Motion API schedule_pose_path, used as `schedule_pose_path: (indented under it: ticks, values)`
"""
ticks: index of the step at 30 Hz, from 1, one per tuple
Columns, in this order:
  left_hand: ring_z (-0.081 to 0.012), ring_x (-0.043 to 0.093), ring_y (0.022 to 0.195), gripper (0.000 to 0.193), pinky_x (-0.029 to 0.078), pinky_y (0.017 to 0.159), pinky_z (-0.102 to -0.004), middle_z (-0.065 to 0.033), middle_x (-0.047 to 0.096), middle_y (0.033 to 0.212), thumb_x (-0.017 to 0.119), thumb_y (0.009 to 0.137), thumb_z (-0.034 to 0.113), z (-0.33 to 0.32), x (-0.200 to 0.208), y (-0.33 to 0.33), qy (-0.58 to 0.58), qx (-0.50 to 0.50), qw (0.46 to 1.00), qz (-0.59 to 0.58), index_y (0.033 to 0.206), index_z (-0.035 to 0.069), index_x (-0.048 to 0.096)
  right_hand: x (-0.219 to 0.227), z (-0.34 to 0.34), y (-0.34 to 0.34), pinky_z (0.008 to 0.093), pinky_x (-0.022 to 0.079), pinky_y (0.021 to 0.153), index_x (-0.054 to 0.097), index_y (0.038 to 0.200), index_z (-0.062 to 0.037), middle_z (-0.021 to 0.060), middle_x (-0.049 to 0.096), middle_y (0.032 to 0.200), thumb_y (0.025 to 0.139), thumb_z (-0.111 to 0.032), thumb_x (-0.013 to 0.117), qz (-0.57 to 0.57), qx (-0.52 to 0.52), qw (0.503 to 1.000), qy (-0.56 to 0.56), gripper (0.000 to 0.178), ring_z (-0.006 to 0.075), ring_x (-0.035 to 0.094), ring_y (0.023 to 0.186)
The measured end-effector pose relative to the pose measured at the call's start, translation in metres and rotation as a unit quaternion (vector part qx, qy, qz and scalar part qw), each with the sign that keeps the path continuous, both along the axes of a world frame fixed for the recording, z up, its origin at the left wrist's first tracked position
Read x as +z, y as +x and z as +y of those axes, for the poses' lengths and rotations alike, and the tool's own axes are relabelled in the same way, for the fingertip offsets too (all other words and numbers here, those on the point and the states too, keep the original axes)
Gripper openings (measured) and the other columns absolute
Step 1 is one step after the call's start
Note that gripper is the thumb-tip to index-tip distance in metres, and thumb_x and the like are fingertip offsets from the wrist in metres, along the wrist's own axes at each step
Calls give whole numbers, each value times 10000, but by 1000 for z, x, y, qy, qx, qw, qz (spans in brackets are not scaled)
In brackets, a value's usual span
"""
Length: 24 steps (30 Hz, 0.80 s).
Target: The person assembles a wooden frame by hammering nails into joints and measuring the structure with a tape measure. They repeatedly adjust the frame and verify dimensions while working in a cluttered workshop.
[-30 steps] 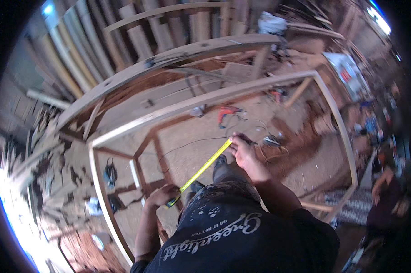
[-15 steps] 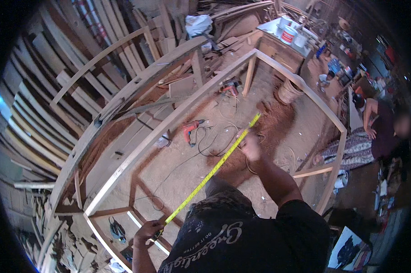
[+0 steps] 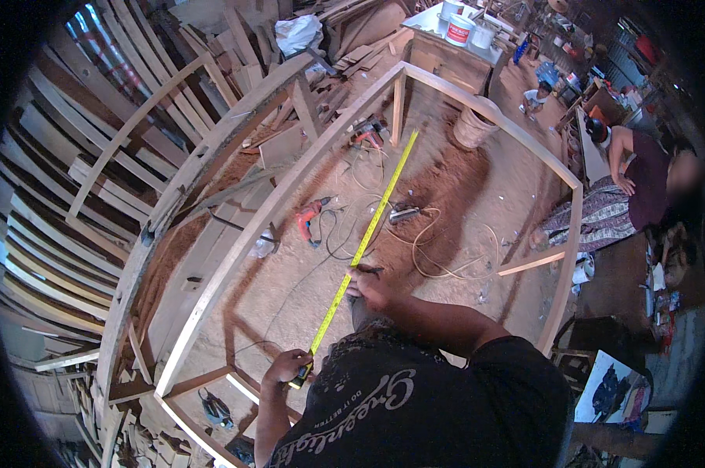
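Note:
My left hand [image 3: 288, 366] is closed round the dark and yellow case of a tape measure [image 3: 382, 204]. From the case, its long yellow blade stretches away over the floor, with the free end far out near a corner of the wooden frame [image 3: 247, 238]. My right hand [image 3: 367, 286] grips the blade partway along, close to my body. A small dark thing sticks out beside its fingers, too small to name. The pale frame, curved on its sides, surrounds me and the blade.
Inside the frame lie a red drill [image 3: 309, 220], another red power tool [image 3: 370, 135], a grey tool [image 3: 403, 213] and looping cords. A bucket [image 3: 473, 127] stands by sawdust. Curved timbers [image 3: 56, 257] lean at left. A person [image 3: 641, 175] sits at right, another crouches farther back.
My right hand has slid back along the blade toward my body. The blade now points more steeply ahead and reaches farther out. My left hand has moved up and to the right with the case.

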<state>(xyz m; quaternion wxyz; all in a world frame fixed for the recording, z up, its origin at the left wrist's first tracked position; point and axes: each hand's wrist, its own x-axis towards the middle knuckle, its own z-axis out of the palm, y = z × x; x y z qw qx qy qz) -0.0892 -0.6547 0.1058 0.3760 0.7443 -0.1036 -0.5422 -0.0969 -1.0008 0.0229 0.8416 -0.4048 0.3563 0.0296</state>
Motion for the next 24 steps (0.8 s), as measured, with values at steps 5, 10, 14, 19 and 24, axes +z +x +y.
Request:
schedule_pose_path:
  ticks: [5, 10, 14, 19, 24]
  values:
    - [-166, 677, 722, 300, 556, 670, -329, -90, 722, 869, 684, 974, 262, 26, -8, -8, -29, 30, 996, 73, 1084, -17, 679, 8, -38, 21, 243, 415, 555, 661, 962, -115, 0, 635, 835, 1010, -363, 623, 67, -83, 992, -69, 255, 101, 549, 665]
    - [-140, 667, 765, 276, 538, 693, -307, -64, 720, 886, 703, 965, 229, 27, 16, 2, 62, 89, 984, 143, 1120, 2, 690, -35, -125, 44, 234, 446, 595, 686, 951, -110, -11, 645, 839, 986, -411, 653, 26, -113, 993, -25, 305, 100, 572, 699]
    - [-106, 617, 790, 337, 501, 703, -285, -40, 717, 917, 746, 935, 270, 42, 21, 26, 155, 57, 980, 109, 1136, 2, 705, -11, -176, 101, 264, 468, 624, 673, 990, -125, 5, 643, 884, 984, -343, 665, -79, -180, 980, -36, 217, 127, 601, 763]
    - [-122, 626, 795, 400, 518, 706, -309, -55, 723, 926, 792, 884, 323, 104, -25, 36, 94, 186, 971, 114, 1111, 2, 715, -4, -279, 189, 309, 491, 657, 649, 1007, -159, -3, 635, 890, 972, -266, 672, 45, -251, 964, -69, 115, 144, 585, 754]
    - [-152, 645, 778, 369, 534, 723, -326, -72, 730, 890, 782, 885, 317, 107, -45, 49, 113, 229, 967, 6, 1087, 13, 732, 2, -324, 258, 341, 495, 685, 649, 999, -170, -12, 636, 900, 972, -252, 668, 57, -238, 968, -59, 88, 152, 566, 760]
